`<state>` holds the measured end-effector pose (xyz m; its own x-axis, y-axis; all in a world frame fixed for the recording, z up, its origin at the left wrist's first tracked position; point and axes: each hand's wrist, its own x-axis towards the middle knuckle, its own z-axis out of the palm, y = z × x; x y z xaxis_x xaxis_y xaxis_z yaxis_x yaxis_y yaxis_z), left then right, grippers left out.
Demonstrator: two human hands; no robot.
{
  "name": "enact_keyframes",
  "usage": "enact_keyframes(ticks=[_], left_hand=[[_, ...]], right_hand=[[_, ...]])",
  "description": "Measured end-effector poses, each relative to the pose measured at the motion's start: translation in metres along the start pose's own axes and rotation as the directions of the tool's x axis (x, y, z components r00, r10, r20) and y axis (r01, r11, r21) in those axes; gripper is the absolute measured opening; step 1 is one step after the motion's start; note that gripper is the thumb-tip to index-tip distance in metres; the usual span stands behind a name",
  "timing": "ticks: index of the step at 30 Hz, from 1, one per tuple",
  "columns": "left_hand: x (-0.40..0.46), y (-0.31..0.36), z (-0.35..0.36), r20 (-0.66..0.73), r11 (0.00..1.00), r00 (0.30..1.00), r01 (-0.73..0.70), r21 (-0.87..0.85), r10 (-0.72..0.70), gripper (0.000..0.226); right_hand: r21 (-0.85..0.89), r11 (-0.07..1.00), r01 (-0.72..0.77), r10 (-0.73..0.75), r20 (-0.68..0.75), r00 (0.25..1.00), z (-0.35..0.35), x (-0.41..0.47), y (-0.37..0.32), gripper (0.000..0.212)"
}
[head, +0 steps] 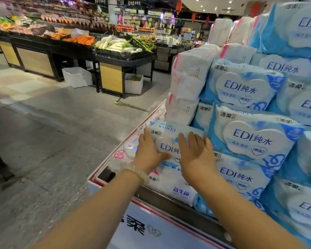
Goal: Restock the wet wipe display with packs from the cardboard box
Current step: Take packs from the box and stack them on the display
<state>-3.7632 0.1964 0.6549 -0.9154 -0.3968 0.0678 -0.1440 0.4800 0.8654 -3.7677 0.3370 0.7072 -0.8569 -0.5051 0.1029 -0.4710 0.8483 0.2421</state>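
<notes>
Display (171,198) looks pretty full already, blue packs stacked high on the right. Both hands are flat on one wet wipe pack (171,139) at the front left corner: left hand (146,152) spread along its left end, right hand (196,153) pressing its face, fingers straight. Cardboard box isn't in view, so can't tell how many are left.

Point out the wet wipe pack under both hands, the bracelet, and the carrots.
wet wipe pack (166,147): head view, printed front.
bracelet (139,172): head view, band on left wrist.
carrots (84,40): head view, pile's middle.
</notes>
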Motion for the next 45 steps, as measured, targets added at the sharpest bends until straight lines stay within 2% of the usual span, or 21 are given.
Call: enact_keyframes(ticks=[2,5,9,12,14,17,19,20,23,25,28,31,35,38,40,42,45], left_hand=[[-0.013,0.003,0.012,-0.055,0.997,0.996,-0.071,0.039,0.073,0.109],[-0.005,-0.003,0.017,-0.014,0.980,0.986,-0.161,0.116,0.164,0.108],[0.005,-0.006,0.010,0.050,0.991,0.991,-0.124,0.045,0.122,0.114],[0.000,0.000,0.003,0.103,0.978,0.991,-0.108,0.180,0.091,0.114],[-0.005,0.007,-0.006,0.075,0.915,0.996,-0.080,0.396,0.055,0.113],[-0.027,0.013,-0.011,0.042,0.720,0.978,-0.178,0.671,0.202,0.101],[-0.037,0.016,-0.014,0.193,0.617,0.953,-0.298,0.729,0.232,0.100],[-0.037,0.018,-0.015,0.271,0.607,0.942,-0.335,0.721,0.198,0.102],[-0.035,0.028,-0.026,0.350,0.621,0.930,-0.339,0.707,0.110,0.102],[-0.042,0.033,-0.029,0.293,0.623,0.951,-0.291,0.726,0.103,0.098],[-0.066,0.029,-0.026,0.179,0.681,0.976,-0.214,0.700,0.123,0.094],[-0.090,0.018,-0.021,0.170,0.685,0.982,-0.181,0.705,0.084,0.092],[-0.113,0.002,-0.015,0.152,0.694,0.987,-0.140,0.706,0.044,0.090],[-0.133,-0.012,-0.009,0.138,0.712,0.990,-0.098,0.695,0.002,0.091],[-0.149,-0.026,0.000,0.131,0.740,0.991,-0.074,0.669,-0.019,0.087],[-0.168,-0.046,0.012,0.099,0.798,0.993,-0.006,0.602,-0.066,0.083],[-0.204,-0.090,0.032,0.069,0.839,0.972,0.157,0.521,-0.225,0.082]], right_hand=[[-0.009,1.000,-0.005,0.005,-0.012,1.000,0.001,0.002,0.000,0.082],[-0.034,0.999,0.003,-0.003,0.012,1.000,0.000,0.006,-0.002,0.088],[-0.031,0.999,-0.012,0.013,0.032,0.999,0.003,0.008,-0.008,0.081],[-0.012,1.000,-0.026,0.026,0.019,0.999,0.000,0.005,-0.010,0.079],[-0.024,1.000,-0.015,0.015,0.024,1.000,0.000,0.003,-0.009,0.080],[-0.036,0.999,0.016,-0.014,0.044,0.999,-0.001,0.000,-0.006,0.089],[-0.002,0.999,0.043,-0.043,0.050,0.998,-0.002,-0.005,-0.004,0.093],[0.004,0.997,0.072,-0.072,0.042,0.997,-0.001,-0.008,-0.002,0.092],[0.057,0.987,0.147,-0.147,-0.002,0.989,0.004,-0.022,0.004,0.086],[0.106,0.985,0.137,-0.138,0.004,0.990,0.008,-0.034,0.007,0.083],[0.180,0.974,0.135,-0.142,0.024,0.990,0.019,-0.064,0.009,0.078],[0.176,0.979,0.099,-0.095,-0.032,0.995,0.034,-0.091,0.010,0.078],[0.265,0.954,0.138,-0.168,0.095,0.981,0.043,-0.116,0.020,0.067],[0.292,0.939,0.183,-0.209,0.058,0.976,0.054,-0.128,0.021,0.059],[0.307,0.927,0.215,-0.253,0.090,0.963,0.059,-0.136,0.011,0.055],[0.314,0.912,0.262,-0.319,0.144,0.937,0.072,-0.141,-0.005,0.058],[0.415,0.867,0.277,-0.397,0.236,0.887,0.106,-0.153,-0.036,0.063]])
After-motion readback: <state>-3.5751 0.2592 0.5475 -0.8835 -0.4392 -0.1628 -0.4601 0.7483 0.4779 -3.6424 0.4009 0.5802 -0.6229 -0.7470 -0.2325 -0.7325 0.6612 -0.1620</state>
